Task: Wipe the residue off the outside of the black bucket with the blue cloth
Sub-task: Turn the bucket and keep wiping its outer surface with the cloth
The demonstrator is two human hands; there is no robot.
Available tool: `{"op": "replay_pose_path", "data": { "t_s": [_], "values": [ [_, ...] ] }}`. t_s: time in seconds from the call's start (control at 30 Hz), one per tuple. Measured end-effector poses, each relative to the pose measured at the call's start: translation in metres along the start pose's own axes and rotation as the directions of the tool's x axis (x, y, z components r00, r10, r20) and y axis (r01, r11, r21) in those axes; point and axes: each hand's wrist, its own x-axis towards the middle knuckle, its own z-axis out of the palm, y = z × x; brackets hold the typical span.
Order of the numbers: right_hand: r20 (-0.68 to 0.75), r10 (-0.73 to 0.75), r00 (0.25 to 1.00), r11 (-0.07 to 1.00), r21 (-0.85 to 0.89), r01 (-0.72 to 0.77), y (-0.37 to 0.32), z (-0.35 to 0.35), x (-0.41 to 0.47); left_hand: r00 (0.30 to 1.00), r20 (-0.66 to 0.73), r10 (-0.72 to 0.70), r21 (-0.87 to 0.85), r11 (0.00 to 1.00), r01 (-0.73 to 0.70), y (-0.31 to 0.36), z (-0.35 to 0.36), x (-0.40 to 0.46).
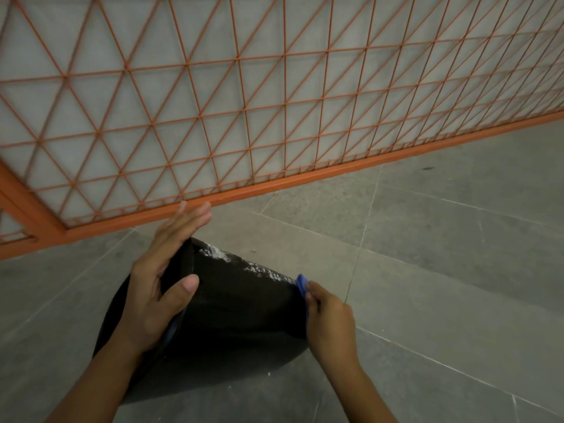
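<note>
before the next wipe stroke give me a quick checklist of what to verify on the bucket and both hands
1. Left hand steadies the black bucket at its rim, thumb on the outer wall: ok.
2. Right hand has a grip on the blue cloth: ok.
3. Cloth touches the bucket's outer wall near its base end: ok.
4. White residue gone from the upper side: not ok, a streak shows.
5. Bucket lies tilted on the grey tile floor, outside reachable: ok.
6. Far and under sides clean: cannot tell, hidden.
</note>
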Motion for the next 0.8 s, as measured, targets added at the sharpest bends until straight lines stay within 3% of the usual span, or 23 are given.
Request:
{"op": "replay_pose_path", "data": {
  "t_s": [0.13, 0.23, 0.37, 0.43, 0.57, 0.73, 0.8],
  "values": [
    [-0.055, -0.099, 0.994, 0.993, 0.053, 0.102, -0.005, 0.004, -0.003, 1.0, -0.028, -0.014, 0.003, 1.0, 0.014, -0.004, -0.005, -0.004],
    [0.008, 0.046, 0.999, 0.999, -0.002, -0.046, 0.004, 0.005, 0.019, 0.999, -0.047, -0.017, -0.013, 1.0, 0.017, -0.004, -0.005, -0.005],
    [-0.081, 0.135, 0.987, 0.991, -0.003, -0.136, -0.001, 0.011, -0.017, 1.0, -0.016, -0.003, -0.015, 1.0, 0.002, -0.003, -0.002, -0.002],
    [-0.233, -0.016, 0.972, 0.995, 0.096, 0.039, -0.02, 0.017, -0.043, 1.0, -0.004, -0.01, 0.012, 1.0, 0.01, -0.003, -0.003, -0.001],
    [-0.207, -0.4, 0.893, 0.881, 0.182, 0.437, -0.068, 0.02, -0.061, 1.0, 0.011, 0.024, 0.072, 0.997, -0.025, 0.001, -0.001, -0.003],
    [-0.116, -0.254, 0.96, 0.911, 0.305, 0.278, -0.071, 0.003, -0.042, 0.999, 0.025, 0.027, 0.092, 0.995, -0.029, 0.007, 0.002, -0.004],
    [-0.15, -0.291, 0.945, 0.897, 0.301, 0.324, -0.075, 0.001, -0.058, 0.999, 0.041, 0.034, 0.101, 0.994, -0.038, 0.009, 0.003, -0.006]
  ]
}}
